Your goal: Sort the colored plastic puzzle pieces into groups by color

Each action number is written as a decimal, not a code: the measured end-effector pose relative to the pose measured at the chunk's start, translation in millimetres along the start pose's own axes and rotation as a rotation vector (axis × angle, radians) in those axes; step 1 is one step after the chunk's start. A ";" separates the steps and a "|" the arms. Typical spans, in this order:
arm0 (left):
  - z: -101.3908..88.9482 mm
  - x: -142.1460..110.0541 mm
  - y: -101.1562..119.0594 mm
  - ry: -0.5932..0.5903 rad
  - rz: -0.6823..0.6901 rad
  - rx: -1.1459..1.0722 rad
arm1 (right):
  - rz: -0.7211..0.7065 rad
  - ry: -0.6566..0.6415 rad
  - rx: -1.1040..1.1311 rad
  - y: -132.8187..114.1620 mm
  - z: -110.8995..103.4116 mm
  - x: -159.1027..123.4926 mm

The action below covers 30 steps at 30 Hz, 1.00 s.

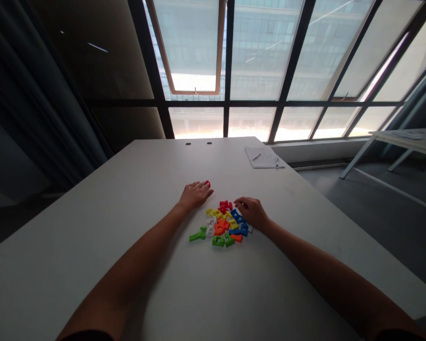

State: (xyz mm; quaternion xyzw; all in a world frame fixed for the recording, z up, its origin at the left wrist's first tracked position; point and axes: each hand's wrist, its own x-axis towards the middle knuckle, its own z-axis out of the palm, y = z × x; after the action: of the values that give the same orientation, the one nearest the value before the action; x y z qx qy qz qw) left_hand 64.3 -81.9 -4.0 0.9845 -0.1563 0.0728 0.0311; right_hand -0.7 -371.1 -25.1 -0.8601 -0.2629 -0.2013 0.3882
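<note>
A small heap of coloured plastic puzzle pieces lies between my hands on the white table. My left hand (196, 194) is stretched out flat beyond the heap on its left, its fingertips at a small red piece (208, 183) and its thumb apart. My right hand (252, 211) is curled at the heap's right edge, fingertips close together beside the red pieces (223, 206) and above the blue pieces (238, 217); whether it holds anything is hidden. Yellow pieces (213, 212), orange pieces (220, 226), white pieces (210, 231) and green pieces (218, 241) lie nearer to me.
Paper sheets (264, 157) with two pens lie at the table's (170, 161) far right corner. Two round cable holes are near the far edge. Windows (255, 57) stand behind, a dark curtain (31, 85) hangs left, and another table (408, 139) stands at right.
</note>
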 end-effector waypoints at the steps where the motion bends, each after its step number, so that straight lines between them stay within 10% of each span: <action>1: 1.3 10.7 -4.7 -0.011 -0.016 -0.004 | 0.003 0.001 -0.001 0.5 0.3 0.0; 13: 18.6 86.6 -58.8 -0.097 -0.028 -0.079 | 0.145 -0.039 0.115 1.7 -3.5 6.0; 19: 28.7 46.1 -52.3 0.148 -0.049 -0.133 | 0.171 -0.014 0.133 3.1 -2.4 4.4; 30: 5.2 -73.1 -17.0 0.137 0.018 -0.101 | -0.056 -0.131 -0.030 0.3 -1.8 2.3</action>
State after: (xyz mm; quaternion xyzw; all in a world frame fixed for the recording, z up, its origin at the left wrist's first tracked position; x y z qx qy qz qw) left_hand 1.6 -44.1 -21.0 0.9730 -0.1661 0.1323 0.0907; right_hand 1.0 -371.9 -22.9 -0.8694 -0.3085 -0.1593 0.3515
